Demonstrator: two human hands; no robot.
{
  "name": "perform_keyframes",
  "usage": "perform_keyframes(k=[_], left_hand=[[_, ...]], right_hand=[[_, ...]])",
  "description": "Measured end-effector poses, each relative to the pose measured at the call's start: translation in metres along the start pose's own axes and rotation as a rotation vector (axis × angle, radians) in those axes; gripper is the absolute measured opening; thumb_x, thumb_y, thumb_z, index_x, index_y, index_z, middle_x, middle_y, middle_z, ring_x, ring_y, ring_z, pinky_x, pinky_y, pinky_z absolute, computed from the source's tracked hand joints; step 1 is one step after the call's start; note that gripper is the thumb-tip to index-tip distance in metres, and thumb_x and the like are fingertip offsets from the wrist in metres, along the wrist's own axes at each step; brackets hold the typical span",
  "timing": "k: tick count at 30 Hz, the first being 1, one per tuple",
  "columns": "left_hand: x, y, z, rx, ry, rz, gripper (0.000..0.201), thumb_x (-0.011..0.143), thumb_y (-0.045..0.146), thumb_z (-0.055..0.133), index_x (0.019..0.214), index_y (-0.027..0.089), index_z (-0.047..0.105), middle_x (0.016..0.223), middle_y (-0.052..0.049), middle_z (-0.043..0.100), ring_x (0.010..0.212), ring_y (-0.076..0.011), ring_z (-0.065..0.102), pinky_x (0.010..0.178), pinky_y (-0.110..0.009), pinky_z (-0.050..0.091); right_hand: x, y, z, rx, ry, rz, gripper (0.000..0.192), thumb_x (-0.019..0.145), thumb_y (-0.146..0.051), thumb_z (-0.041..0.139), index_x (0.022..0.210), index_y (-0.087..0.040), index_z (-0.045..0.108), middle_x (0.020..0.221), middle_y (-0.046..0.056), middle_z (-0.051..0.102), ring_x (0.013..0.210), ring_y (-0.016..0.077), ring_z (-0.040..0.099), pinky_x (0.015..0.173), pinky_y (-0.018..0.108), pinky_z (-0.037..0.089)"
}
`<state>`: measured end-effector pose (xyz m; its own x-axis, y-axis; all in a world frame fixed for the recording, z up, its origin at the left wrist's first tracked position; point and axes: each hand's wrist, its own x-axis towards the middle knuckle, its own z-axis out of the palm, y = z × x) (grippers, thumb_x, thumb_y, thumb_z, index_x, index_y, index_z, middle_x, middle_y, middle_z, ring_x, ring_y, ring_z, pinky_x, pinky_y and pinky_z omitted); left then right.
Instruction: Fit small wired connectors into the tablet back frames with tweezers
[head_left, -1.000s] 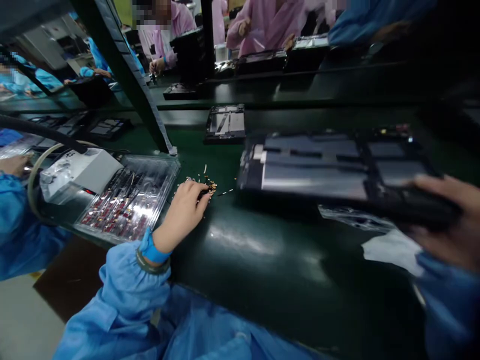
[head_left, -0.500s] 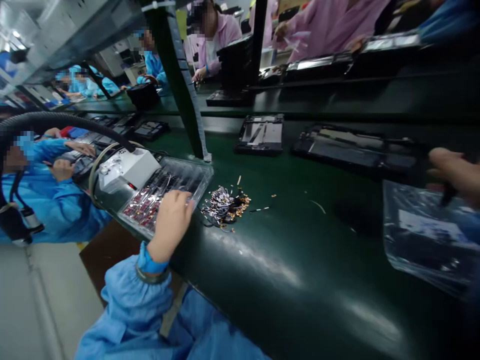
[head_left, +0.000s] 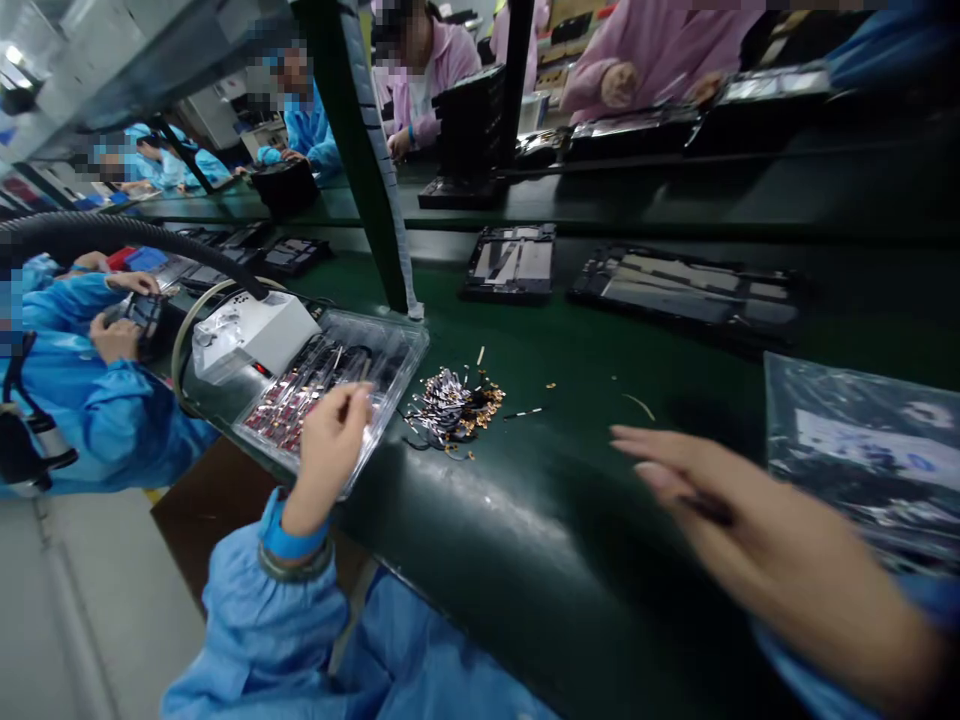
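Observation:
My left hand [head_left: 330, 445], wrapped at the wrist by a blue band, is over the near right edge of a clear plastic tray [head_left: 401, 350]. Its fingers are curled into a pinch, and what they hold, if anything, is too small to make out. Under and beyond it, the tray is filled with small red and silver flex-cable parts [head_left: 281, 405]. To the right is a loose pile of small black, silver and gold cable parts [head_left: 454, 405]. My right hand [head_left: 757, 545] is above the bench, fingers stretched leftward. A dark patch between thumb and fingers is unclear.
A clear plastic bag [head_left: 840, 400] with a white label lies at the right. Open device housings [head_left: 517, 262] line the bench's back, below a green post [head_left: 367, 150]. A white box [head_left: 270, 330] stands behind the tray. A co-worker's hands [head_left: 116, 335] work at far left.
My right hand has moved left and nearer, away from the clear bag. My left hand's fingers have drawn together into a pinch over the tray.

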<state>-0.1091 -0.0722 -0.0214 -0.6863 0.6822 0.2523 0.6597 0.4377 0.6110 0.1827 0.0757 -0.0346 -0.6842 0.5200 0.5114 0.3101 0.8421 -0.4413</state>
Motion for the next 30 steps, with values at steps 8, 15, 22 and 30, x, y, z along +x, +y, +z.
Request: perform_keyframes(k=[8, 15, 22, 30], left_hand=[[-0.058, 0.066, 0.049, -0.862, -0.710, -0.221, 0.024, 0.086, 0.032, 0.045, 0.090, 0.014, 0.059, 0.054, 0.006, 0.040, 0.048, -0.0086, 0.039, 0.048, -0.022, 0.034], [-0.068, 0.065, 0.054, -0.679, -0.559, -0.081, 0.013, 0.081, 0.022, 0.051, 0.074, 0.016, 0.060, 0.064, 0.000, 0.050, 0.063, -0.0114, 0.048, 0.060, -0.024, 0.040], [-0.067, 0.061, 0.045, -1.197, -0.636, -0.688, 0.048, 0.063, 0.037, 0.079, 0.100, 0.012, 0.061, 0.071, 0.003, 0.054, 0.041, 0.0024, 0.017, 0.036, -0.014, 0.012], [-0.078, 0.040, 0.019, -0.928, -0.296, -0.651, 0.051, 0.052, 0.042, 0.085, 0.090, 0.014, 0.063, 0.065, 0.004, 0.055, 0.039, 0.0006, 0.035, 0.036, -0.013, 0.022]], right_hand=[[0.015, -0.059, 0.047, -0.119, 0.070, -0.278, 0.022, 0.093, -0.015, 0.044, 0.105, -0.011, 0.063, 0.099, 0.011, 0.071, 0.086, 0.0182, 0.068, 0.071, 0.026, 0.053], [0.007, -0.053, 0.050, -0.223, 0.079, -0.298, 0.025, 0.091, -0.006, 0.039, 0.085, -0.009, 0.063, 0.074, 0.010, 0.068, 0.063, 0.0166, 0.064, 0.055, 0.027, 0.047], [-0.010, -0.054, 0.046, 0.038, 0.094, -0.185, 0.014, 0.090, -0.008, 0.044, 0.092, -0.014, 0.057, 0.077, 0.006, 0.066, 0.067, 0.0133, 0.061, 0.061, 0.023, 0.045], [-0.023, -0.058, 0.023, 0.230, 0.012, -0.127, 0.013, 0.088, -0.019, 0.050, 0.093, -0.015, 0.062, 0.082, 0.006, 0.069, 0.076, 0.0157, 0.064, 0.066, 0.026, 0.051]])
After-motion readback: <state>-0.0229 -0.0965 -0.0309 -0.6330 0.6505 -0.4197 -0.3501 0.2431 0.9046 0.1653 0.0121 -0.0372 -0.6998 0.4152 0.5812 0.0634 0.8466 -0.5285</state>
